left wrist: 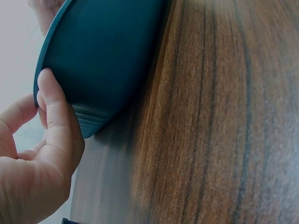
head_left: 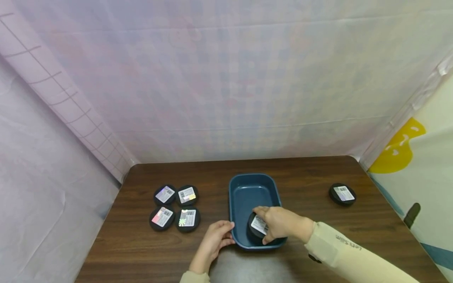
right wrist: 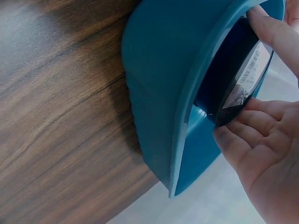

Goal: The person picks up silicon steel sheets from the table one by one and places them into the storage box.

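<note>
A dark blue rectangular tray (head_left: 252, 196) with rounded corners stands at the middle of the table. Within its near end, my right hand (head_left: 279, 224) holds a flat round black container (head_left: 259, 225) by its sides, thumb opposite the fingers. A white barcode label (right wrist: 247, 70) on the container faces the palm in the right wrist view. At the tray's near left corner, my left hand (head_left: 215, 240) pinches the rim; its fingers lie on the outer wall (left wrist: 107, 51) in the left wrist view.
Several matching black containers (head_left: 187, 219) with labels sit grouped on the table's left side. Another black container (head_left: 342, 194) lies far right. The brown wood table (head_left: 304, 177) backs onto a pale hanging cloth (head_left: 230, 78), with more cloth at both sides.
</note>
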A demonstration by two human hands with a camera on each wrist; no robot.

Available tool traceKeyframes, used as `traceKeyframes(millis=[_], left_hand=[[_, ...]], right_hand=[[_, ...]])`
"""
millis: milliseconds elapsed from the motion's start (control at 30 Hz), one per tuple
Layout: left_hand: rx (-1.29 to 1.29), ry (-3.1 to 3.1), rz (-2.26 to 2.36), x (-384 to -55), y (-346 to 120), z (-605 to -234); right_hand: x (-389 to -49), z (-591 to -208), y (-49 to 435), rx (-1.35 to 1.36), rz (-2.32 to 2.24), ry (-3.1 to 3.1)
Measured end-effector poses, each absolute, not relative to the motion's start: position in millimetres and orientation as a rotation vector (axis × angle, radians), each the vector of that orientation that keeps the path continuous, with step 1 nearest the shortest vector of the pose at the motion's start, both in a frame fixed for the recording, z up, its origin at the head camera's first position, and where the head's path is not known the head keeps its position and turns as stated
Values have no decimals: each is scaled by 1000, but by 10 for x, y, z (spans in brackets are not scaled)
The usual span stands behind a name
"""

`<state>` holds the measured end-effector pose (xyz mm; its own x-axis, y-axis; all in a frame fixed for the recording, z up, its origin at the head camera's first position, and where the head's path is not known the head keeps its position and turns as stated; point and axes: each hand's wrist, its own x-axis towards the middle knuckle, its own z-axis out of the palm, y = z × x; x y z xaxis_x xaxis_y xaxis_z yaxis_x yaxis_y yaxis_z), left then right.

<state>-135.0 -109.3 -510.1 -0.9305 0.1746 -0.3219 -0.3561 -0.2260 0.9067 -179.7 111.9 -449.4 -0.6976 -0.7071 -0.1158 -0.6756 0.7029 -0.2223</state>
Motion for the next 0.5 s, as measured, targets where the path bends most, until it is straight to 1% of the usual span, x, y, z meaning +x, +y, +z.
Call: traceKeyframes(millis=[500], left_hand=[[-216, 1696, 2215, -1356, -1102, -5093]], right_hand=[[-1781, -4503, 1123, -1061, -288, 2701]])
